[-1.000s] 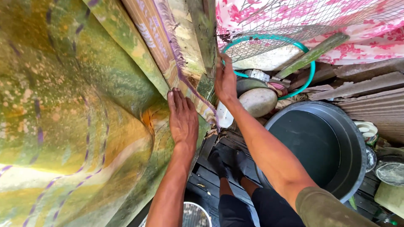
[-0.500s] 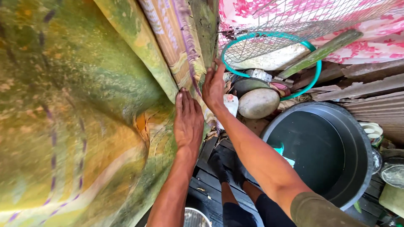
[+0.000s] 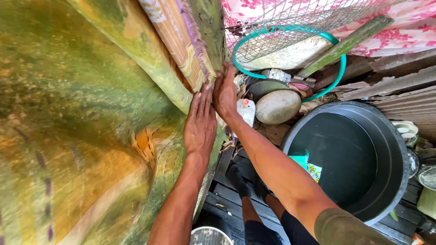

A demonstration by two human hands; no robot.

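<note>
1. Since a second ago, both of our hands have slid down the folded cloth: the right one has dropped from high on the fringed edge to sit just beside the left.
2. We see the large green and yellow patterned cloth [image 3: 77,118] filling the left half of the view, draped and bulging, with faint purple dashed lines across it.
3. At lower right stands the big round dark grey plastic tub [image 3: 386,149], with a small turquoise packet inside near its left wall.
4. Behind the tub a turquoise hoop with wire mesh [image 3: 290,45] leans against a pink floral fabric [image 3: 399,27].
5. Running down from the top is the orange striped woven strip with a purple fringe [image 3: 177,41], lying over the green cloth's fold.
6. A smooth grey oval stone [image 3: 278,106] sits between the hoop and the tub.
7. Our left hand [image 3: 200,124] lies flat and open, palm pressed on the cloth just below the fringe.
8. Our right hand [image 3: 225,93] rests against the fold's edge, fingers extended; whether it pinches the cloth we cannot tell.
</note>
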